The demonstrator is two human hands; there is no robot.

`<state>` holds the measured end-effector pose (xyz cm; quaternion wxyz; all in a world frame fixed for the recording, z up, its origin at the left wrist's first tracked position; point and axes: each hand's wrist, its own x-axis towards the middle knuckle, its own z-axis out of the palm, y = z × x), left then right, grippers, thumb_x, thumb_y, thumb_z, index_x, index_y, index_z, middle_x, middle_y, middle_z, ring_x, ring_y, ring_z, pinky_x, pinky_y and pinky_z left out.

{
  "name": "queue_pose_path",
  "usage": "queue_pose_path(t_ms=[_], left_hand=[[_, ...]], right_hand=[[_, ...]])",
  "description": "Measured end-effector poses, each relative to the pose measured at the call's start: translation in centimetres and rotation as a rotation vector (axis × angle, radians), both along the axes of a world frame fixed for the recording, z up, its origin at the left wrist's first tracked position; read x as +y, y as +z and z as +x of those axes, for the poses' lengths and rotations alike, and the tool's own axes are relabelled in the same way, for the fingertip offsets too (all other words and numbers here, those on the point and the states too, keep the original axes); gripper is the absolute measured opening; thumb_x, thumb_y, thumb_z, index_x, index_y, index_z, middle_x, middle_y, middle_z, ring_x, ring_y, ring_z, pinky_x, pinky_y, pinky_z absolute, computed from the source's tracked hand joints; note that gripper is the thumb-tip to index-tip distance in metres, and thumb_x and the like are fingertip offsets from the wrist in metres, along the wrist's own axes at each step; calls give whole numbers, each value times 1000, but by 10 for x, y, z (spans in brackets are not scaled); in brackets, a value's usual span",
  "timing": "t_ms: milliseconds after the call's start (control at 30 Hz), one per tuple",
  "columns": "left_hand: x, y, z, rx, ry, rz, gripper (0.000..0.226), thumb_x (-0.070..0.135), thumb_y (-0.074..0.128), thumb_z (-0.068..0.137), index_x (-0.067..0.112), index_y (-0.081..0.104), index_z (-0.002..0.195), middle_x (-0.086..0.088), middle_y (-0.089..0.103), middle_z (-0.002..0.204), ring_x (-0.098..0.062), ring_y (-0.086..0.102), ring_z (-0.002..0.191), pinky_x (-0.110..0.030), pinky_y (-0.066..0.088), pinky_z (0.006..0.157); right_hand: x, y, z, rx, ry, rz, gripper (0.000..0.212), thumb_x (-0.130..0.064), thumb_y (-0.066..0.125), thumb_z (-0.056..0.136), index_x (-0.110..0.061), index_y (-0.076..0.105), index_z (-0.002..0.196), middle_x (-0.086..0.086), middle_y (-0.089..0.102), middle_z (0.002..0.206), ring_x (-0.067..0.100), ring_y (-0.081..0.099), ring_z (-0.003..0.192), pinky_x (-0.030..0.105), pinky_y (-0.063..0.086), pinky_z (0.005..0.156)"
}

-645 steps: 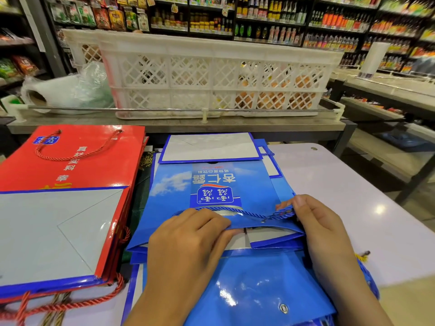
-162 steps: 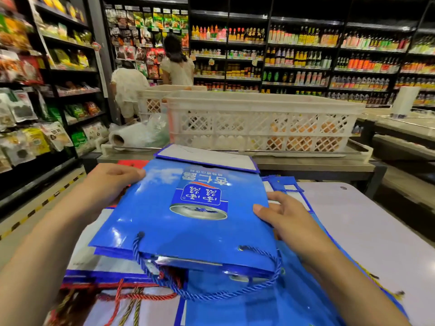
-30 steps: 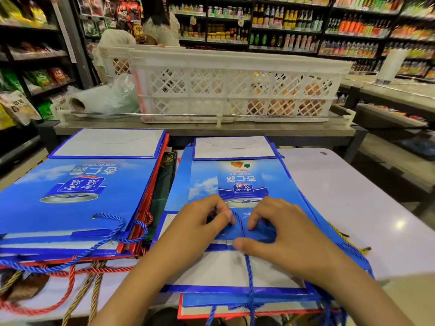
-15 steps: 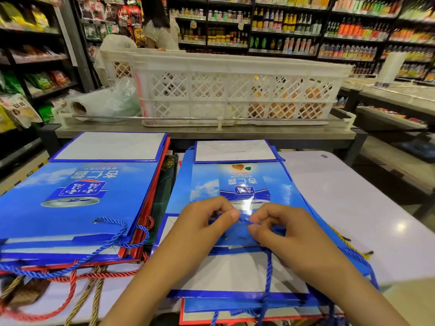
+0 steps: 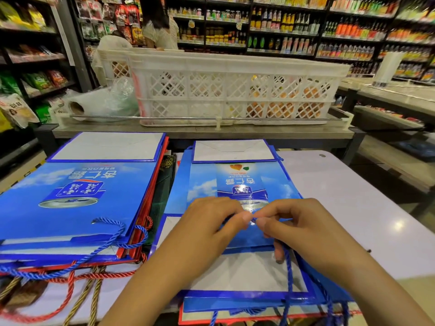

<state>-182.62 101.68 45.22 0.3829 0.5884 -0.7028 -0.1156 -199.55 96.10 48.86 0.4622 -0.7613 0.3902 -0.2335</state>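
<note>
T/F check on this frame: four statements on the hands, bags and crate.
1. The left hand and right hand both pinch the blue cord. True.
2. The left pile's top bag is red. False: it is blue.
3. The white crate holds orange fruit. True.
4. The blue bag under the hands stands upright. False: it lies flat on its pile.
</note>
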Motion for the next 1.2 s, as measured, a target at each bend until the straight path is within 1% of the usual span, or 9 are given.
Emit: queue_pose_path(t_ms=[167, 333, 467, 567, 633, 733, 933, 1100, 1200], left_hand=[[-7, 4, 12, 378, 227, -36, 34, 26, 47, 99, 12, 58, 71, 11, 55, 63, 0, 49, 59, -11, 37, 57], [-27, -2, 30, 745, 466, 33, 33, 25, 47, 100, 15, 59, 71, -2, 54, 63, -12, 53, 63, -25, 38, 59], [-39, -4, 36, 918, 535, 99, 30, 21, 45, 101, 10, 56, 76, -2, 53, 67, -15, 54, 61, -19, 38, 48], [-38, -6, 34, 701, 533, 57, 13, 20, 48, 99, 12, 57, 97, -1, 57, 87, -9, 56, 73, -20, 43, 63], [-30, -9, 27, 268, 574, -11, 25, 23, 56, 95, 16, 54, 118, 2, 53, 108, -11, 53, 96, -23, 40, 80], [-15, -4, 8, -132, 421, -212, 22, 28, 57, 91, 16, 62, 109, 0, 55, 106, -18, 54, 98, -30, 42, 82], [-16, -15, -24, -411, -63, 130, 77, 68, 16, 76, 27, 54, 128, 12, 50, 127, -9, 45, 116, -27, 40, 96], [-20, -22, -18, -442, -17, 92, 72, 66, 24, 81, 23, 59, 128, 7, 56, 128, -19, 52, 117, -36, 45, 93], [-17, -21, -10, -462, -19, 156, 66, 68, 29, 86, 32, 50, 136, 16, 46, 139, -8, 40, 128, -30, 37, 103]], right_hand=[[-5, -3, -8, 8, 5, 57, 22, -17, 56, 93, -7, 71, 79, 0, 65, 63, 9, 52, 49, 25, 49, 56], [-13, -2, -21, 46, 31, 60, 25, -9, 49, 96, -17, 70, 87, -4, 65, 65, 6, 54, 53, 20, 51, 60], [-18, -2, -26, 27, 17, 78, 29, -4, 46, 96, -21, 69, 95, -4, 68, 68, 6, 57, 56, 16, 50, 64], [-19, -1, -29, -41, 8, 96, 24, -2, 50, 94, -17, 67, 99, 4, 72, 76, 12, 63, 61, 18, 52, 66], [-22, 0, -30, -127, -31, 105, 14, 0, 53, 92, -9, 64, 93, 10, 73, 77, 18, 66, 64, 21, 55, 67], [-27, -1, -27, -208, -111, 87, 8, -3, 57, 90, -7, 63, 86, 10, 74, 77, 19, 68, 64, 23, 56, 70], [-33, -10, -17, -303, -189, 127, 14, -8, 58, 91, -9, 72, 94, 6, 75, 83, 19, 70, 70, 19, 57, 66], [-36, -17, -20, -302, -198, 201, 18, -8, 56, 92, -12, 71, 103, 2, 76, 90, 21, 73, 80, 21, 58, 72], [-38, -20, -19, -287, -178, 187, 17, -6, 62, 88, -13, 70, 101, 3, 76, 88, 18, 73, 79, 19, 57, 69]])
